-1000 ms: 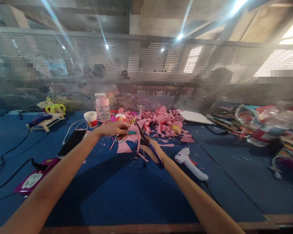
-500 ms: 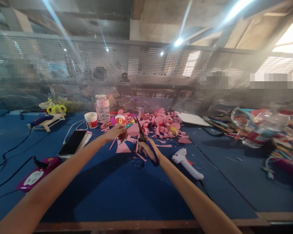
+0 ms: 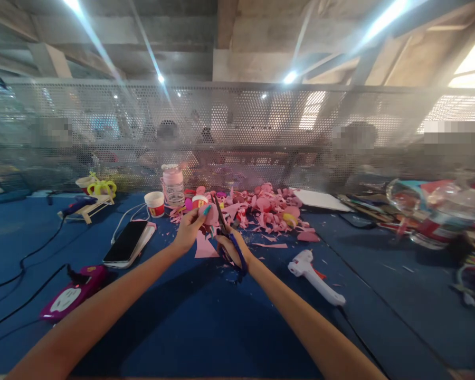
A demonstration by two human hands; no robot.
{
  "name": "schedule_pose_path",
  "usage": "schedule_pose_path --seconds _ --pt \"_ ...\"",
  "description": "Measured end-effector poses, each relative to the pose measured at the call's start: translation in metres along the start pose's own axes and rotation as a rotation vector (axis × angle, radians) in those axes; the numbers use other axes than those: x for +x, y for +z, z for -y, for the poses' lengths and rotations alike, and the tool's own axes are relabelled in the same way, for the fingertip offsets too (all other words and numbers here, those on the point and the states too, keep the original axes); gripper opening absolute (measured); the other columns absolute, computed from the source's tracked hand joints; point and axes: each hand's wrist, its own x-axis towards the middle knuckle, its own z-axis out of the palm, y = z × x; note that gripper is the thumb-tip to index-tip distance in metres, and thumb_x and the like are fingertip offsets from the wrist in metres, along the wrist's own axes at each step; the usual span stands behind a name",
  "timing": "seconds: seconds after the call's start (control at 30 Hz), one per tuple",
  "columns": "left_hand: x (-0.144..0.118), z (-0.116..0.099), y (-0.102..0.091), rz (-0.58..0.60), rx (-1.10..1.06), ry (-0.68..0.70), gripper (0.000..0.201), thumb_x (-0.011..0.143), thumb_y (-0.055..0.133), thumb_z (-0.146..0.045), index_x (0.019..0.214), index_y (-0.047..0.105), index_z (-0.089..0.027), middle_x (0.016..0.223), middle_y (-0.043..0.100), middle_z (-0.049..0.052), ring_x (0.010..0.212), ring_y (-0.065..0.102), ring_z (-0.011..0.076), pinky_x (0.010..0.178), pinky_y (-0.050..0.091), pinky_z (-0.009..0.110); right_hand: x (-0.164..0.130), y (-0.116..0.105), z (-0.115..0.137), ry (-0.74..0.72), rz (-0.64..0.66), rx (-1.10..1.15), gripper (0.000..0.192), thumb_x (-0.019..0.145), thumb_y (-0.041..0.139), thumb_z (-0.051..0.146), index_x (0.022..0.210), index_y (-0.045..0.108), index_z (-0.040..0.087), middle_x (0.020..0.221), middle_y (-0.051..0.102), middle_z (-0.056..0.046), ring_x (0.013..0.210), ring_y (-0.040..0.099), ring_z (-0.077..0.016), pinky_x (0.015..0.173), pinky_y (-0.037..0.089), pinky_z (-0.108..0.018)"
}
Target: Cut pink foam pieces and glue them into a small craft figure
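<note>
R hand (image 3: pixel 230 247) is closed on the blue-handled scissors (image 3: pixel 226 235), blades pointing up and away, tips at the small pink paper piece (image 3: pixel 210 215). L hand (image 3: pixel 192 228) has fingers pinched together on that piece, holding it up off the tabletop (image 3: pixel 206 327), just in front of the pink scrap pile (image 3: pixel 267 208). Can't tell if the blades are open or shut, too blurred.

To cut well, imo:
- feed paper w/ L hand, turn the piece, not the scissors
- cut near the pivot, short bites
- keep L fingertips clear of the blade line
- glue gun (image 3: pixel 314 270) and phone (image 3: pixel 127 241) sit well apart, no snag risk
</note>
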Motion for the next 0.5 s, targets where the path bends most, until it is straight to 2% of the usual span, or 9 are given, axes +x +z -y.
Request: schedule_pose_path --seconds 0.17,0.33,0.5 --pt "0.003 -0.007 0.005 0.033 0.146 0.092 0.04 0.075 0.059 -0.054 0.069 0.051 -0.016 0.046 0.053 -0.004 0.039 0.05 0.009 0.041 0.039 0.02 0.0 -0.009 -0.015 0.003 -0.057 0.033 0.014 0.073 0.056 0.028 0.078 0.045 0.02 0.056 0.049 0.005 0.046 0.052 -0.0105 0.045 0.039 -0.022" --pt "0.004 -0.006 -0.001 0.086 0.163 0.045 0.042 0.073 0.061 -0.056 0.07 0.05 -0.016 0.043 0.054 -0.004 0.036 0.051 0.0098 0.038 0.039 0.02 0.001 -0.01 -0.022 -0.02 -0.019 -0.003 0.013 0.075 0.055 0.028 0.079 0.046 0.02 0.058 0.05 0.005 0.05 0.053 -0.0108 0.05 0.042 -0.023" --pt "0.005 -0.006 -0.003 0.136 0.129 0.014 0.042 0.071 0.063 -0.055 0.071 0.05 -0.015 0.046 0.055 -0.004 0.034 0.053 0.0095 0.035 0.04 0.018 0.001 -0.011 -0.024 -0.068 -0.068 -0.143 0.016 0.075 0.057 0.031 0.074 0.046 0.02 0.06 0.049 0.005 0.056 0.053 -0.0115 0.053 0.041 -0.023"
